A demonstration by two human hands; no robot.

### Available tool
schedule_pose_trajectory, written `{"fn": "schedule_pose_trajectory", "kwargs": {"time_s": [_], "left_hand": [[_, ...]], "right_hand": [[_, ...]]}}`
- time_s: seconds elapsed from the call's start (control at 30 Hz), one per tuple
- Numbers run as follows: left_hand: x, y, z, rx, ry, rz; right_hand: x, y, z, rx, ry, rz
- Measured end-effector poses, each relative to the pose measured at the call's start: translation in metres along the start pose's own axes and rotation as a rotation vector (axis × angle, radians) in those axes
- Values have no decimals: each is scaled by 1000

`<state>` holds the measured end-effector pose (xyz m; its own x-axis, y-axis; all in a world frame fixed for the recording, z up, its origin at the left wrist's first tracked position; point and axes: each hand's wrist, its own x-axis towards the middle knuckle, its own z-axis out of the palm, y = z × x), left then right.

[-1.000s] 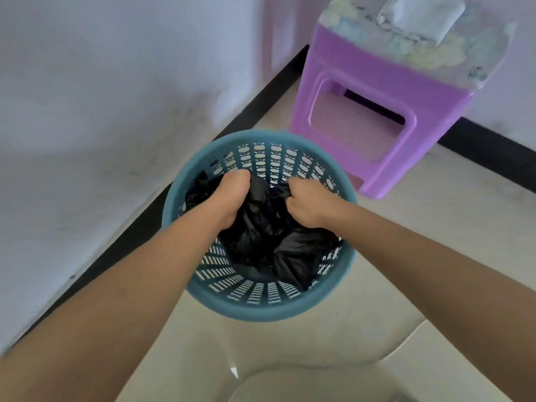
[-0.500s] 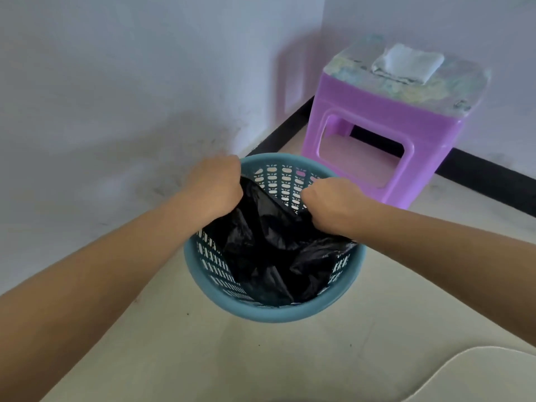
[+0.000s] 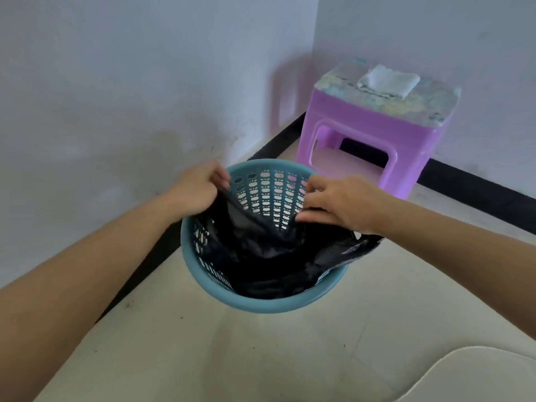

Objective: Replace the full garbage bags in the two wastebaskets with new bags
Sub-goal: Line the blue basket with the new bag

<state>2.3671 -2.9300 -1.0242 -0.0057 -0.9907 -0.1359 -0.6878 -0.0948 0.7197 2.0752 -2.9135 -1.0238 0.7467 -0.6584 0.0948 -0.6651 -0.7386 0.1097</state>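
A teal perforated wastebasket [image 3: 269,304] stands on the floor close to the left wall. Inside it lies a black garbage bag [image 3: 261,256], its mouth spread open. My left hand [image 3: 197,190] pinches the bag's edge at the basket's far left rim. My right hand [image 3: 339,203] grips the bag's edge at the right rim, where a flap of the bag hangs over the basket's side. The basket's far inner wall is bare and its bottom is hidden by the bag.
A purple plastic stool [image 3: 374,140] stands in the room's corner behind the basket, with a folded white cloth [image 3: 388,82] on top. Walls with a black skirting [image 3: 278,140] close in left and back. A pale curved object [image 3: 475,375] sits at the lower right.
Both hands have risen out of the basket to its rim and moved apart, pulling the black bag's mouth open. The view has tilted up and back.
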Motion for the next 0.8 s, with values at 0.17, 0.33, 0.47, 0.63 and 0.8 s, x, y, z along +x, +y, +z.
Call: {"fn": "schedule_pose_trajectory", "kwargs": {"time_s": [0.17,0.33,0.47,0.63,0.8], "left_hand": [[0,-11,-43,110,362,37],[-1,-30,-25,527,159,319],[12,-31,-21,534,224,293],[44,-33,-14,209,267,48],[79,-39,-1,-132,169,-162]], "right_hand": [[0,31,-15,-20,198,551],[13,35,-6,-55,112,686],[21,42,8,-47,84,670],[40,40,17,302,107,809],[58,58,36,646,1,990]]}}
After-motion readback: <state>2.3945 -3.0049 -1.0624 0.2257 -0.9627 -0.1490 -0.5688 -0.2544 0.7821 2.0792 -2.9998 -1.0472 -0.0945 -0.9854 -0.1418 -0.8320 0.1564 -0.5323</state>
